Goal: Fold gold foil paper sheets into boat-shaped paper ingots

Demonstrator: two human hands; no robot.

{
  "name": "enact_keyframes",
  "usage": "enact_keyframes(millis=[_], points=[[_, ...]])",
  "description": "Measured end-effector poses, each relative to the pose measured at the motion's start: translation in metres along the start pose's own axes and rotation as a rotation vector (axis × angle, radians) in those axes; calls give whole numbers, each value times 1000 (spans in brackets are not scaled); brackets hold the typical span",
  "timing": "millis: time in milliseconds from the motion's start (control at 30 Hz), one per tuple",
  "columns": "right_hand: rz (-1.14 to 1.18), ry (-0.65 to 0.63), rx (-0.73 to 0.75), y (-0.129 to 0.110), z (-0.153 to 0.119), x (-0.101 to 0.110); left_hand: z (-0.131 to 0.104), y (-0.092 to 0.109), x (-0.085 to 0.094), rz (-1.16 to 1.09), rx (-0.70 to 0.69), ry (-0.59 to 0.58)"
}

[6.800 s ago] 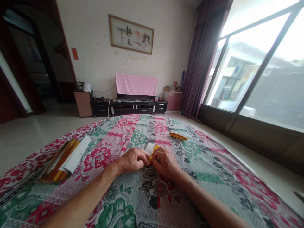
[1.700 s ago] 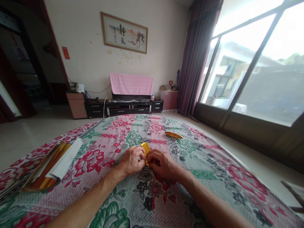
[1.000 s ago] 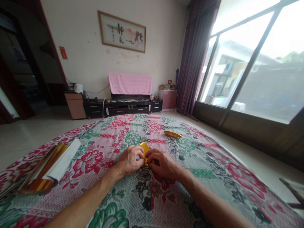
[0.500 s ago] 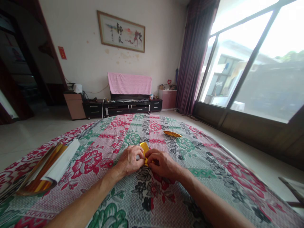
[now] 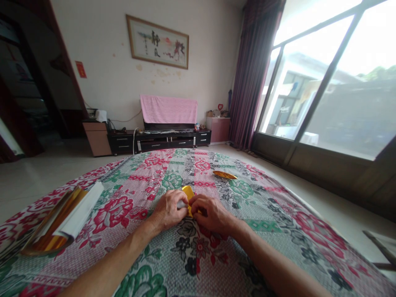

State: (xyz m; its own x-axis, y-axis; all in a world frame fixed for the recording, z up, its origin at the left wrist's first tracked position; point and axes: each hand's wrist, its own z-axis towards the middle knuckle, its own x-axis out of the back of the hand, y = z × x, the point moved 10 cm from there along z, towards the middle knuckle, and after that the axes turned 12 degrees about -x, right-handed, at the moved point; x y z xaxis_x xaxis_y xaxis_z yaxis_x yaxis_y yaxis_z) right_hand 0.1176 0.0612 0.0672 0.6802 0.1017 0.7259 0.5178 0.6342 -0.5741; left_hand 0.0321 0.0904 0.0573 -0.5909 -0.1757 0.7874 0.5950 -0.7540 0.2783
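A small piece of shiny gold paper (image 5: 187, 191), partly folded, lies on the flowered tablecloth between my hands. My left hand (image 5: 171, 208) pinches its left side, where a pale grey-white face of the paper shows at the fingers. From the right, my right hand (image 5: 210, 211) closes thumb and fingertips on the other edge. Both hands rest low on the cloth, and my fingers hide much of the paper. Farther off to the right lies a folded gold paper piece (image 5: 225, 175), long and pointed at its ends.
On the left of the table (image 5: 198, 243) lies a curved stack of gold and white paper sheets (image 5: 62, 222). Beyond the table stand a low black cabinet (image 5: 167, 142) and a screen under a pink cloth (image 5: 168, 108). A window (image 5: 309, 82) fills the right side.
My hands stay nearly in place on the gold paper, with only slight finger movement. A little more of the pale face shows by my left fingers.
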Motion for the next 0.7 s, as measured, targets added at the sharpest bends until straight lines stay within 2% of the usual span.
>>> enact_keyframes(millis=[700], points=[[-69,-71,50,-7,0,-7,-1,-4,-5,-9,-24,6]])
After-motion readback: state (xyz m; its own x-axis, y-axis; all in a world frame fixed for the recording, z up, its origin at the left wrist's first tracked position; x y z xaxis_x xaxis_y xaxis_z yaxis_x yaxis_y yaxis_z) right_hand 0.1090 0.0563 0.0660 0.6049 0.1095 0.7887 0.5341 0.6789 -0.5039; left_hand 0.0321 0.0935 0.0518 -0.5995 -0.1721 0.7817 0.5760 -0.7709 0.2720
